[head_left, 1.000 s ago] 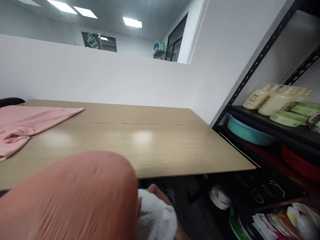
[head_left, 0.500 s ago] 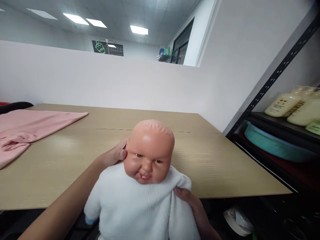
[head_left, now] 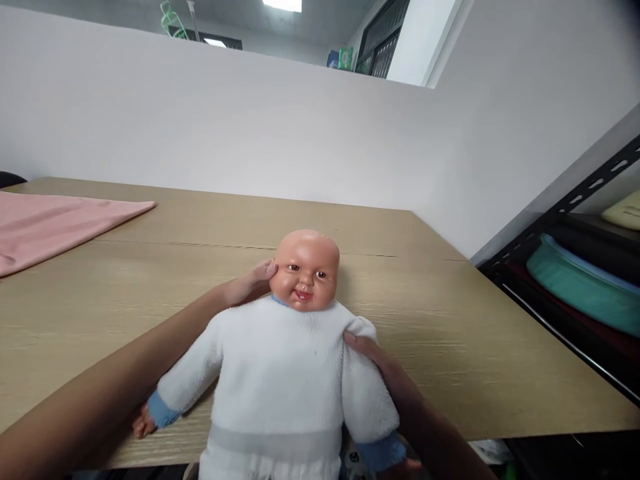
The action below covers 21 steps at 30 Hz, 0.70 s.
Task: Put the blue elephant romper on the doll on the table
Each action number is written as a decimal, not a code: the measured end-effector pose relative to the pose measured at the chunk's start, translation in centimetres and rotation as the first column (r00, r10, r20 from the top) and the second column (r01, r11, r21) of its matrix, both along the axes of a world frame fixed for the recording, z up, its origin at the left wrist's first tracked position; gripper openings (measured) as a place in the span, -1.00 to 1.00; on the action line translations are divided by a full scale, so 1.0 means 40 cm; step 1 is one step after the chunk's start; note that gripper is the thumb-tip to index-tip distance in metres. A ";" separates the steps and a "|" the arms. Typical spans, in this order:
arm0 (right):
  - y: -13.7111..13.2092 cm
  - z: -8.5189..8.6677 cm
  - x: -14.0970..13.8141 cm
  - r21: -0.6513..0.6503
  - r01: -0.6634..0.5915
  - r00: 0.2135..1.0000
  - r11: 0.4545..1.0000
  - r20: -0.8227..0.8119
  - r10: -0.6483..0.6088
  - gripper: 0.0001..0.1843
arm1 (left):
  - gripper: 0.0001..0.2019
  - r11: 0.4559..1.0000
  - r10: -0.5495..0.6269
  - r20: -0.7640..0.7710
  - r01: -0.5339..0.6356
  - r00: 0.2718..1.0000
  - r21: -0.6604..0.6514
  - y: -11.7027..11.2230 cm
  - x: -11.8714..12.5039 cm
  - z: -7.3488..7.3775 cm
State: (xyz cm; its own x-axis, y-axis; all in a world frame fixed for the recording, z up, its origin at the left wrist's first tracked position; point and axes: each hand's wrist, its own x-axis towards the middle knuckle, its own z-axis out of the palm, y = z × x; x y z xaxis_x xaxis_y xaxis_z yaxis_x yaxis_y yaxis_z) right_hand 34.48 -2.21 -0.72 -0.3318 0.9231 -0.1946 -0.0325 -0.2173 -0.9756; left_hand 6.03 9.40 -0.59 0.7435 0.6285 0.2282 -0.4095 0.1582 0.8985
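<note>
A baby doll (head_left: 285,367) in a fluffy white top with blue cuffs lies face up over the front part of the table, its bald head away from me. My left hand (head_left: 255,281) is closed round the side and back of the doll's head, thumb by its ear; the other fingers are hidden behind it. At the doll's shoulder on the right, my right hand (head_left: 367,348) grips the upper sleeve, thumb on top and fingers out of sight underneath. The doll's lower body runs off the bottom of the view.
The wooden table (head_left: 440,333) stretches to a white partition wall (head_left: 225,127). A pink cloth (head_left: 65,223) lies spread at the left. On the right, a black metal shelf (head_left: 555,223) carries a teal basin (head_left: 585,287) and a pale yellow item (head_left: 625,211).
The doll has moved away from me and down towards the table, both hands going with it. Its arms and blue cuffs now show more. The view has tilted downward.
</note>
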 end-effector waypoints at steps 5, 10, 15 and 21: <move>0.074 0.015 0.034 -0.269 0.042 0.998 0.962 0.066 -0.025 -0.43 | -0.33 0.992 -0.042 0.006 0.042 0.999 -0.117 0.106 -0.036 -0.079; 0.165 0.021 0.064 -0.194 0.009 0.988 0.981 0.151 0.020 -0.49 | -0.30 0.980 0.052 -0.078 -0.065 0.996 -0.186 0.192 -0.064 -0.124; 0.199 -0.010 0.084 -0.189 -0.107 0.990 0.976 0.067 0.121 -0.34 | -0.34 0.968 0.102 -0.093 -0.120 0.990 -0.219 0.263 -0.059 -0.112; 0.218 -0.042 0.088 0.005 0.011 0.984 1.000 0.179 -0.011 -0.20 | -0.22 0.978 0.043 -0.053 -0.053 0.998 -0.202 0.336 -0.049 -0.062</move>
State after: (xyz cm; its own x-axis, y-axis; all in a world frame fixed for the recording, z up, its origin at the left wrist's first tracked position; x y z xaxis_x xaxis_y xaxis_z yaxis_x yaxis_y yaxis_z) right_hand 38.01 6.52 -2.42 -0.2817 0.9274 -0.2462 0.1403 -0.2140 -0.9667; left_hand 4.09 22.85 -3.06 0.7182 0.6935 0.0569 -0.3783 0.3205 0.8684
